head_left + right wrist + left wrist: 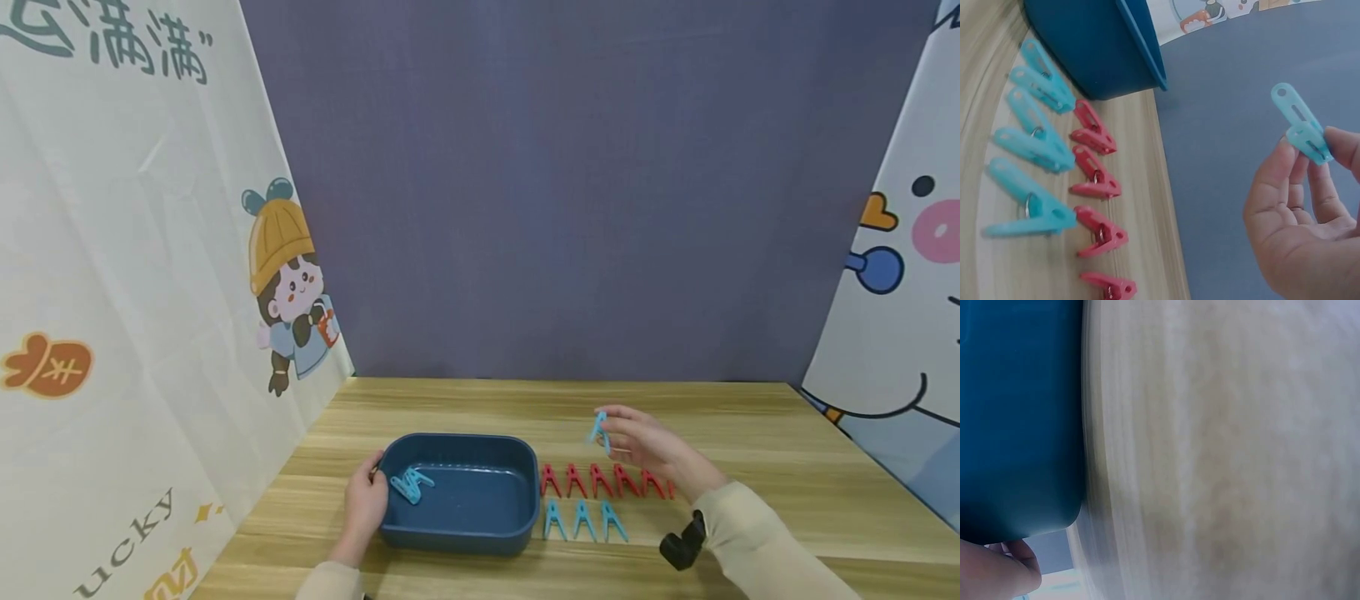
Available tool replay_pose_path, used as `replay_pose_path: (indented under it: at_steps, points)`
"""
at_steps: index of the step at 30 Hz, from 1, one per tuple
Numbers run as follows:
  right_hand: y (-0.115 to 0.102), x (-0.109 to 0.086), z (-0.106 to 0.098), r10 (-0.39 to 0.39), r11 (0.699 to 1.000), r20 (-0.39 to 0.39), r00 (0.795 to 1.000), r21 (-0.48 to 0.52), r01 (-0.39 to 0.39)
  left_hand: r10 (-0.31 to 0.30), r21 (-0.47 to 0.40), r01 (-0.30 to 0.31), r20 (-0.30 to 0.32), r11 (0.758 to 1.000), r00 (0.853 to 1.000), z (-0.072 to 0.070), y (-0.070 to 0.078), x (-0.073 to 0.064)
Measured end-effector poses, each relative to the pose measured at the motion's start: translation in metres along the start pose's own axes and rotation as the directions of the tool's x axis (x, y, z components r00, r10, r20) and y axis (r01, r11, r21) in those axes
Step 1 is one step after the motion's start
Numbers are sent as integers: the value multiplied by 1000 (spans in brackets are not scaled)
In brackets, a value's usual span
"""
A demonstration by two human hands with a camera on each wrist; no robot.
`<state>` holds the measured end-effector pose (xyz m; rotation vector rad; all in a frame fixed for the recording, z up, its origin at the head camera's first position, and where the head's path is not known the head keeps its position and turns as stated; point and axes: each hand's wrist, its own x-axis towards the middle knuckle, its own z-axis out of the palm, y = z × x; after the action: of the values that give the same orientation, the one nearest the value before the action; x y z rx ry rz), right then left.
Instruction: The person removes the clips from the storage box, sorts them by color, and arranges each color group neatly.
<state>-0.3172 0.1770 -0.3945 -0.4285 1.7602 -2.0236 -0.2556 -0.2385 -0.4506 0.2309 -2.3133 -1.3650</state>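
My left hand (366,498) grips the left end of a dark blue rectangular bin (461,542), also large in the left wrist view. Inside the bin, against its left side, lie light blue clothespins (409,483), overlapping so that I cannot tell how many. Above the table, right of the bin, my right hand (641,440) pinches a light blue clothespin (1300,122) between thumb and fingertips. Below that hand is a row of several red clothespins (1099,232). Three light blue clothespins (583,521) stand in a row nearer to me.
The wood-grain table (450,404) ends at a purple-grey cloth backdrop (555,208). Printed white cloths hang on the left (150,275) and right (870,350). A black device (684,543) sits by the right sleeve.
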Motion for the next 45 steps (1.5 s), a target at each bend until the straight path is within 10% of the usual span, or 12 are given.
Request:
replay_pose_path:
  at_steps: [45]
  points:
    - [43,-33,-32,22,987,-2,1000,-159,-22,-17,-15,17,8,1000,1000,0,1,-1]
